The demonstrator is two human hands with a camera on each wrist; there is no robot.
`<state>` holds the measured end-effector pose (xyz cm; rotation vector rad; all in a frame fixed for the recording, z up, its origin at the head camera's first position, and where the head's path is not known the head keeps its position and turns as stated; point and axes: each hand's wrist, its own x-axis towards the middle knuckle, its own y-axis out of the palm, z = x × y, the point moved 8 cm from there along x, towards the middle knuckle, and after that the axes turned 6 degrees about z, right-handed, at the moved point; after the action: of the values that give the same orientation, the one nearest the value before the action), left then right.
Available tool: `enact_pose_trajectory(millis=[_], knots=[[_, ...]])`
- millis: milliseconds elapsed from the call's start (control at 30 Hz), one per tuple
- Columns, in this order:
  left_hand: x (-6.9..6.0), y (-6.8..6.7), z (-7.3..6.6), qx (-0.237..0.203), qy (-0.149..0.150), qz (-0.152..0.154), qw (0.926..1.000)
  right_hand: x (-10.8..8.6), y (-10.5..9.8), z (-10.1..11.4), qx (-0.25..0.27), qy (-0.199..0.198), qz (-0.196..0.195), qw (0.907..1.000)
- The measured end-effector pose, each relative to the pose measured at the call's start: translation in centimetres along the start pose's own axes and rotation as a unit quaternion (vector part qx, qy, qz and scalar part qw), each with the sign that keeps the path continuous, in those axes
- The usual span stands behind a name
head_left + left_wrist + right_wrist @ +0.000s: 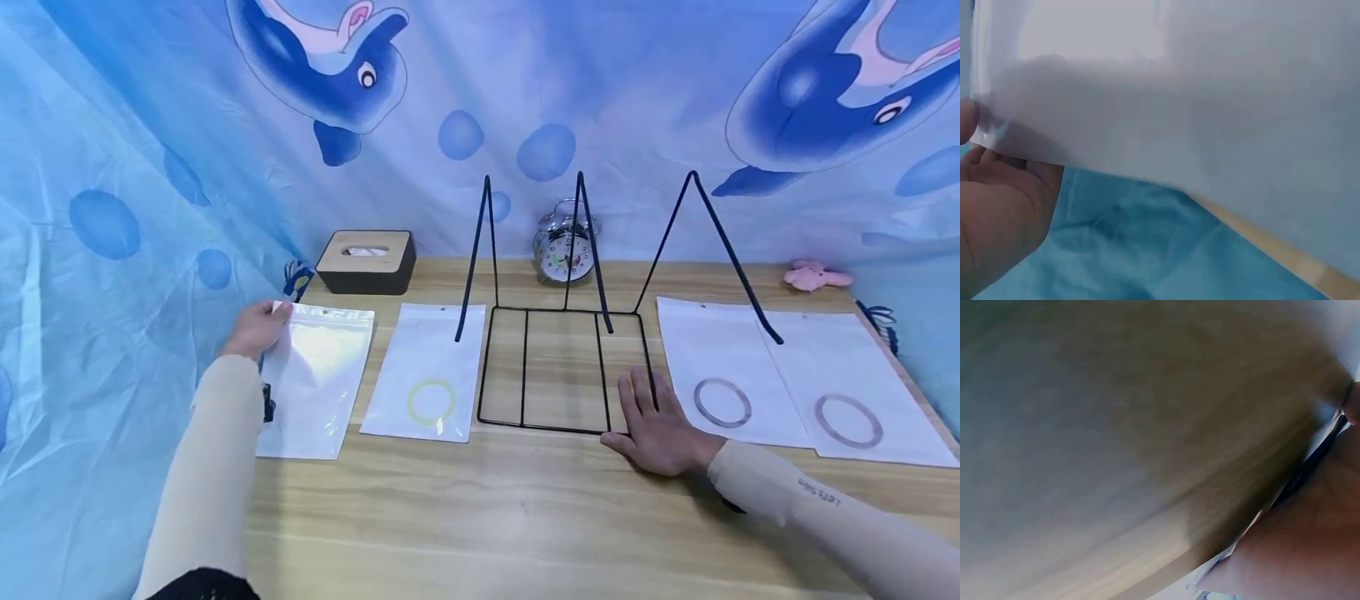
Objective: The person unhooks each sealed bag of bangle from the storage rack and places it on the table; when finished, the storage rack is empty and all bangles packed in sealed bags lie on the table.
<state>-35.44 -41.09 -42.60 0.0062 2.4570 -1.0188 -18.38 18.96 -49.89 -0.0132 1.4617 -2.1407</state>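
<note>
At the left edge of the table, my left hand pinches the upper left corner of a glossy white zip bag. In the left wrist view the thumb lies over the edge of the bag, with the other fingers of the hand behind it. My right hand, fingers spread, rests on the front right corner of a black wire rack. The rack stands mid-table with three tall bent prongs. Blurred, the right hand shows at the lower right of its wrist view.
Left of the rack lies a white bag with a yellow-green ring. Two more white bags with greyish rings lie to its right, edges meeting. Behind stand a tissue box, an alarm clock and a pink plush toy.
</note>
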Motion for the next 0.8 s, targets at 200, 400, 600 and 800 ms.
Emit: enact_pose_trajectory(millis=[200,400,600,800], knots=[[2.5,0.9,0.1,0.006,-0.033,-0.021,0.9992,-0.8,-0.1,0.8,-0.001,-0.012,-0.014,0.9998],[3.2,1.0,1.7,-0.021,-0.072,-0.032,0.9967,-1.8,0.3,2.4,0.014,-0.035,-0.023,0.999],[2.5,0.6,1.3,-0.02,-0.109,-0.039,0.9931,-1.3,0.0,1.9,-0.031,-0.02,-0.009,0.9993],[0.1,2.1,-3.6,0.159,0.001,-0.01,0.9872,-1.5,-1.3,1.8,-0.015,-0.022,-0.014,0.9996]])
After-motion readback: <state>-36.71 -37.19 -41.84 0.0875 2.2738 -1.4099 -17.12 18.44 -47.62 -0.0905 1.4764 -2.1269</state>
